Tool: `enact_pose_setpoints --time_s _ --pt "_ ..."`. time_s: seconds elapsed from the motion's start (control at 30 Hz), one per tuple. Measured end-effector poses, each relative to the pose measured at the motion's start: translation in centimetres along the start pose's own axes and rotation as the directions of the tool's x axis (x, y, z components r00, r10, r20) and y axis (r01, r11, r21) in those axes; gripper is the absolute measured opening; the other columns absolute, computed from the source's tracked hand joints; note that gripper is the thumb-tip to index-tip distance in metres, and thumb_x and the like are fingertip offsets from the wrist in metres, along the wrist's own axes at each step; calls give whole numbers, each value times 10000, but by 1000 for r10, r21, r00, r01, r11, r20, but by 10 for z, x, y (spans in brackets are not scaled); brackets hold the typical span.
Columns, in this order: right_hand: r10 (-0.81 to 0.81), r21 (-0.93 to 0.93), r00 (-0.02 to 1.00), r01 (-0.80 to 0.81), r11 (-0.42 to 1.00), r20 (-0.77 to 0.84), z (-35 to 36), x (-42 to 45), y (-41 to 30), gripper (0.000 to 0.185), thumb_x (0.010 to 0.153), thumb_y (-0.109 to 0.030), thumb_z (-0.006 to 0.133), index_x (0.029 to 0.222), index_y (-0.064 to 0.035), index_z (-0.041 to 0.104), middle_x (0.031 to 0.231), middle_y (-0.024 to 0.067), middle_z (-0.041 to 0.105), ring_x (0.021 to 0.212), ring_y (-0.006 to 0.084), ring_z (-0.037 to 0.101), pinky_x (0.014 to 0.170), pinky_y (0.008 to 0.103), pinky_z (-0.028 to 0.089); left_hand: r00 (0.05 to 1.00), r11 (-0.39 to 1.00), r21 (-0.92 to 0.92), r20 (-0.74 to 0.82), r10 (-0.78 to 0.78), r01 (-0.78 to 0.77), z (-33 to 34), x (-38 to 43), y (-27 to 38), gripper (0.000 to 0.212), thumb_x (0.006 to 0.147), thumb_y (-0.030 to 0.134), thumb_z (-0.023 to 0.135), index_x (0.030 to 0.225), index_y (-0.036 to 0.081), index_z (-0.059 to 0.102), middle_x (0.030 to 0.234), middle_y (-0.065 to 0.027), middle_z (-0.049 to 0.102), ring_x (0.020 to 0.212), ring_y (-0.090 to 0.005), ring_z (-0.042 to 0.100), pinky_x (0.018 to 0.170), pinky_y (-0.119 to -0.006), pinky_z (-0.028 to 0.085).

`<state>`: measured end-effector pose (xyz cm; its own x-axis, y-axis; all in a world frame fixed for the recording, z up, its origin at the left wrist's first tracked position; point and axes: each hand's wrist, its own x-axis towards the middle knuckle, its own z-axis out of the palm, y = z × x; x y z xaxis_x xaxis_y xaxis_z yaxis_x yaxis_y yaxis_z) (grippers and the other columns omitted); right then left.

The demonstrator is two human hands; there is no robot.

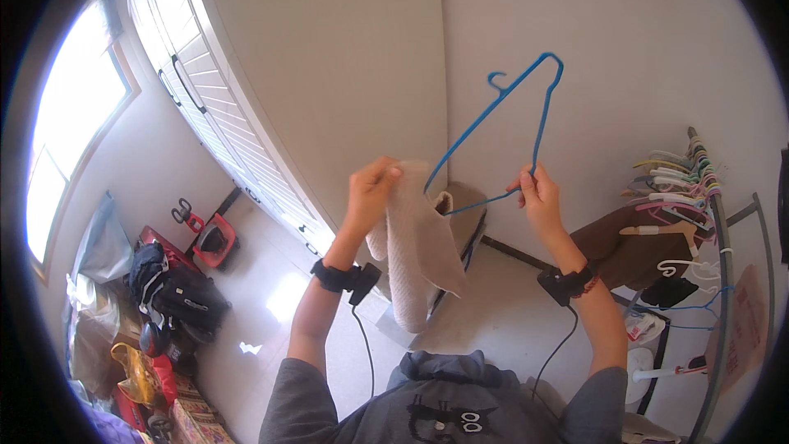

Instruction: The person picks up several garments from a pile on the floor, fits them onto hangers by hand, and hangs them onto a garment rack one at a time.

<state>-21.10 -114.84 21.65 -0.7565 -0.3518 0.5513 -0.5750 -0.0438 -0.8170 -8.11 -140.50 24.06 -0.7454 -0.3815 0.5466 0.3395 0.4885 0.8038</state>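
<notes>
My left hand (372,188) pinches the upper edge of a beige knitted garment (412,259), which hangs down in folds. My right hand (539,194) grips a blue clothes hanger (476,125) at one lower corner. The hanger is tilted, its hook pointing to the upper left and one shoulder end up high. Its left end goes behind or into the garment's upper part; the cloth hides just how. Each of my wrists carries a black strapped device with a cable.
A clothes rack (718,216) on the right bears several hangers and a brown garment (610,246). A white wardrobe (246,105) stands to the left. Bags, a black backpack (185,296) and a red wheeled toy (214,240) sit on the floor at left. Behind the garment is a brownish box-like object (465,197).
</notes>
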Motion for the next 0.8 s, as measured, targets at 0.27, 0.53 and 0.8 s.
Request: enact_pose_setpoints --time_s 0.27,0.53,0.8 --pt "84 160 996 -81 984 -10 -38 -5 -17 179 935 -199 429 875 -43 491 739 69 603 537 62 462 495 203 385 987 980 119 7 158 -158 -16 0 -8 165 836 142 587 921 5 620 639 -40 567 596 -83 473 559 -234 410" --pt "88 114 996 -86 990 -13 -2 -37 -11 150 930 -167 438 875 -36 487 721 77 621 508 61 440 475 209 375 999 993 104 13 53 -54 0 -15 -11 171 847 146 579 935 4 615 669 -34 588 630 -74 486 588 -223 419" --pt "-145 -156 988 134 979 -59 -27 -51 -33 108 918 -114 442 868 -29 487 721 45 636 491 26 372 454 187 303 973 982 116 -164 165 -147 -41 -36 -1 139 820 47 546 930 10 623 700 -39 588 636 -80 505 588 -219 405"
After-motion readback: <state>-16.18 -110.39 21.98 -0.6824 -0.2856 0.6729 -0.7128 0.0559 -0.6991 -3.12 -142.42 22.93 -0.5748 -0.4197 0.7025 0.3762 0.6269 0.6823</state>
